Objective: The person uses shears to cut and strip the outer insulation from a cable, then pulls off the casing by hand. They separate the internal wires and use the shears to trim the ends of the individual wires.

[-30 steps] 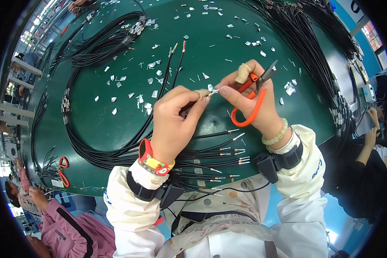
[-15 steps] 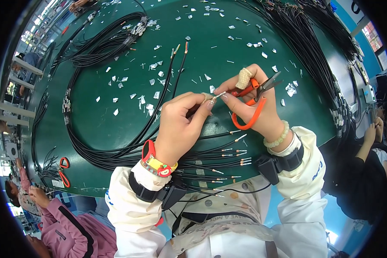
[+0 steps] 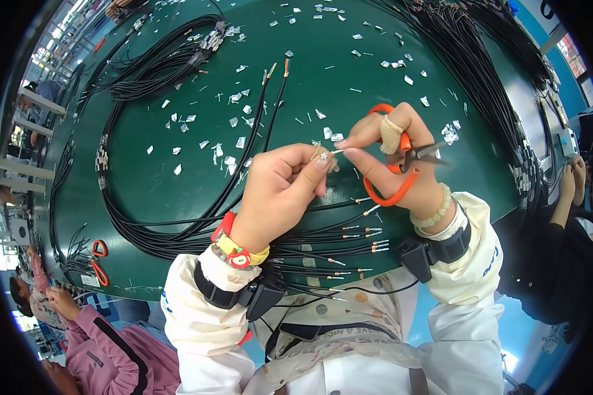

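Note:
My left hand [image 3: 277, 187] is closed, thumb and forefinger pinching a cable end with a pale, thin wire tip [image 3: 338, 151] sticking out to the right. Thumb and forefinger of my right hand [image 3: 392, 164] meet at that tip. Orange-handled scissors [image 3: 394, 197] hang in my right palm, a loop around the fingers, blades pointing right and slightly blurred. Finger cots cover a finger on each hand. Below my hands, black cables [image 3: 171, 245] from a long bundle end in several stripped tips [image 3: 337, 263]. Two cables with coloured wire ends [image 3: 286, 68] lie beyond my left hand.
Foil scraps [image 3: 230, 162] and wire bits litter the green table [image 3: 349, 79]. A coiled cable bundle [image 3: 158, 82] lies far left, thick black bundles [image 3: 468, 85] far right. Another pair of orange-handled scissors [image 3: 99, 263] is at the left edge. People sit on both sides.
My right hand has shifted a little to the right, and the scissors have turned within it, blades now lower. My left hand stays nearly in place, still pinching the cable end.

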`<action>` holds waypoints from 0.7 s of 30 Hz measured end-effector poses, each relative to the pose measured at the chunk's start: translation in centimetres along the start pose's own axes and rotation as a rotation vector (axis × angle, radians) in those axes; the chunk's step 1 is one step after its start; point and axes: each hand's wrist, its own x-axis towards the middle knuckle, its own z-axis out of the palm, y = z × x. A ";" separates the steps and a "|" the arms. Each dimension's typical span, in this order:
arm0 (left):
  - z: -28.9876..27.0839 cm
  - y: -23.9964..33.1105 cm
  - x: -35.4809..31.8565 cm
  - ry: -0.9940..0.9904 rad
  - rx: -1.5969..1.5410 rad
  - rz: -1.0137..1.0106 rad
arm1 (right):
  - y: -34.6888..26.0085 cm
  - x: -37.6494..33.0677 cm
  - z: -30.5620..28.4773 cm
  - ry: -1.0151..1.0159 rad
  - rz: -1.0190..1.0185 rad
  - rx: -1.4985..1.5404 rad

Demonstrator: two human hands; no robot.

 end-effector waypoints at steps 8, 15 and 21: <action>0.1 0.0 0.3 0.188 -0.038 0.250 | -2.7 0.5 -0.4 -0.200 0.434 -0.226; 0.4 -0.4 0.1 0.193 0.045 0.303 | -1.9 -0.4 0.4 -0.393 0.444 -0.541; 0.2 -1.1 0.3 0.193 0.184 0.396 | -2.2 -0.3 0.6 -0.395 0.483 -0.479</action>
